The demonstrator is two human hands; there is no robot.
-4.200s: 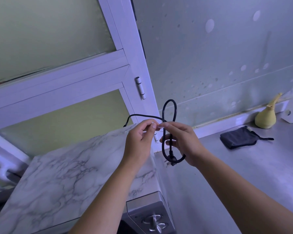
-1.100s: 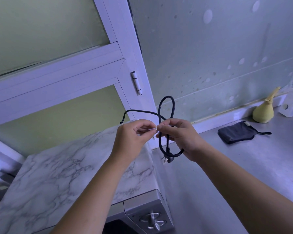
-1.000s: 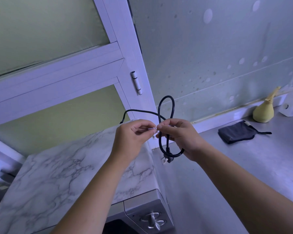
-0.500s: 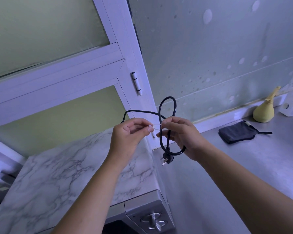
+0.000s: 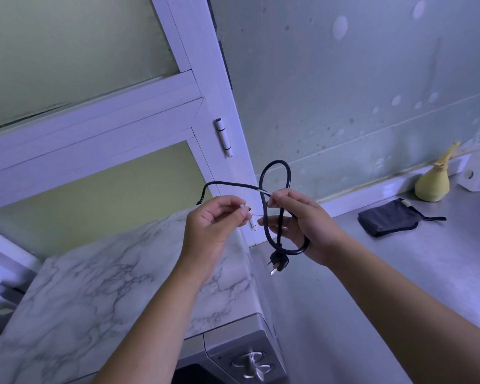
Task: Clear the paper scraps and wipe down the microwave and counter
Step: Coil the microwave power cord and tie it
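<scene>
Marble-patterned film covers the top of the microwave (image 5: 139, 289), which stands at the left end of the grey counter (image 5: 399, 273). Above its back corner the right hand (image 5: 299, 225) grips a looped black power cord (image 5: 276, 173), plug (image 5: 279, 263) dangling, while the left hand (image 5: 214, 220) pinches a thin pale tie (image 5: 257, 214), its other end pinched in the right fingertips (image 5: 275, 195). Farther right, a dark folded cloth (image 5: 385, 220) lies on the counter.

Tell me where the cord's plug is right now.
In the head view, the plug hangs near centre, dangling from the looped cord below the right hand, over the gap between the microwave and the counter.
</scene>
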